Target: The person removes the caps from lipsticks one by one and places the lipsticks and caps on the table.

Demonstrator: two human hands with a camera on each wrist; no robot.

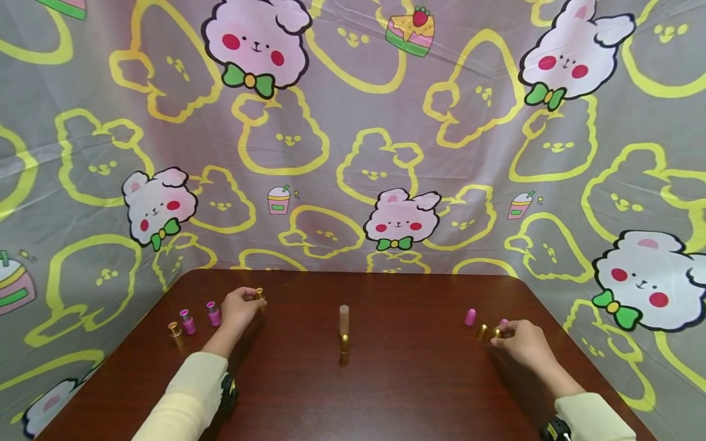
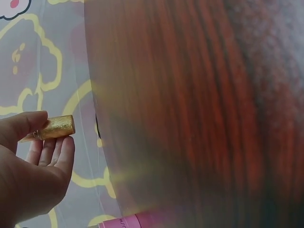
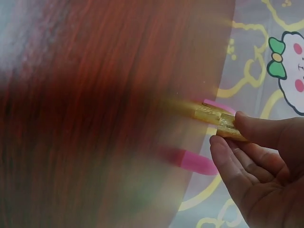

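At the left of the table in the head view, my left hand [image 1: 237, 313] pinches a gold lipstick tube [image 1: 259, 294] between thumb and fingers. The left wrist view shows this gold tube [image 2: 61, 126] lying across the fingertips. On the right side, my right hand [image 1: 525, 346] pinches a gold lipstick cap [image 1: 496, 334], its thumb and forefinger at the sides. Beside it are another gold cap [image 1: 482, 331] and a pink cap [image 1: 470, 316]. A second pink cap [image 1: 504, 323] is partly hidden behind the right fingers.
Two pink lipstick tubes [image 1: 187, 322] and a gold one [image 1: 176, 334] stand left of my left forearm. Mid-table stand a beige tube [image 1: 344, 318] and, in front of it, a gold lipstick [image 1: 344, 349]. A patterned cloth [image 1: 331, 153] hangs around the brown table [image 1: 408, 380].
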